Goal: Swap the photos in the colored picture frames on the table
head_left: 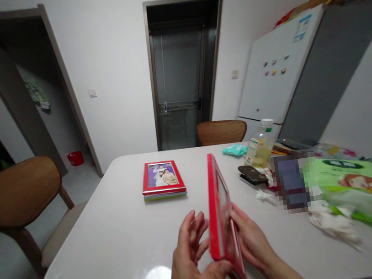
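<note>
A red picture frame (pixel 213 214) stands nearly edge-on above the front of the white table, between my two hands. My left hand (pixel 197 258) is at its left side, thumb against the lower edge and the other fingers apart beside it. On the other side, my right hand (pixel 253 236) grips the frame's right side, its fingers partly hidden behind it. Farther back on the table lies another red frame (pixel 162 176) with a photo of people in it, face up on top of a thin greenish item.
On the right of the table (pixel 117 241) are a bottle (pixel 259 147), a black wallet-like item (pixel 253 175), a teal packet (pixel 235 150), crumpled tissues (pixel 334 225) and a green package (pixel 358 180). Wooden chairs stand at the left (pixel 17 193) and far side (pixel 222 131).
</note>
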Demonstrator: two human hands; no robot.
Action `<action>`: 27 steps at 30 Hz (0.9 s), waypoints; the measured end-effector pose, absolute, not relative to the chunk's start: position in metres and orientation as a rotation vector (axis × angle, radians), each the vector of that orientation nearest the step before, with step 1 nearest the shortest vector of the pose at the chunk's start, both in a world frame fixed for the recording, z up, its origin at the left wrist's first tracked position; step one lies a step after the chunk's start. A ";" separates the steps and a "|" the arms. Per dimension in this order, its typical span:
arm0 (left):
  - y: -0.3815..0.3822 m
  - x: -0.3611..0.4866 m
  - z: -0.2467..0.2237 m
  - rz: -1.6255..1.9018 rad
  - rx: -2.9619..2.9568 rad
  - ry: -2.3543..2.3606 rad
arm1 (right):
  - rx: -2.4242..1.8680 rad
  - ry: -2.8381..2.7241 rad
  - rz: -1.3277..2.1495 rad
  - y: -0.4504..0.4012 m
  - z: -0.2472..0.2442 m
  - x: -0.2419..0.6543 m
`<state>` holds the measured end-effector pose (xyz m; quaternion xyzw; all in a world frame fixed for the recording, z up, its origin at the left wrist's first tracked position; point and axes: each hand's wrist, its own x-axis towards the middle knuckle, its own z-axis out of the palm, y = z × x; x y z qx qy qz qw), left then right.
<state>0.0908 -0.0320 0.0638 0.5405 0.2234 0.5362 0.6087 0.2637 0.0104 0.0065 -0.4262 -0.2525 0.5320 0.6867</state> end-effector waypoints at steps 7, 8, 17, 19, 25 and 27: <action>-0.002 0.134 0.039 1.004 1.165 0.482 | -1.915 -1.117 0.607 0.040 0.010 0.366; 0.003 0.141 0.032 0.986 1.218 0.522 | -2.009 -1.180 0.503 0.046 0.007 0.376; 0.030 0.162 0.005 0.893 1.912 0.943 | -2.306 -1.401 0.098 0.072 0.000 0.389; 0.028 0.161 0.002 0.886 1.916 0.976 | -2.327 -1.453 0.039 0.072 -0.001 0.388; 0.039 0.132 -0.007 0.933 1.765 1.098 | -2.239 -1.664 -0.118 0.071 0.010 0.363; 0.054 0.115 -0.007 1.000 1.653 1.179 | -2.110 -1.767 -0.171 0.078 0.016 0.333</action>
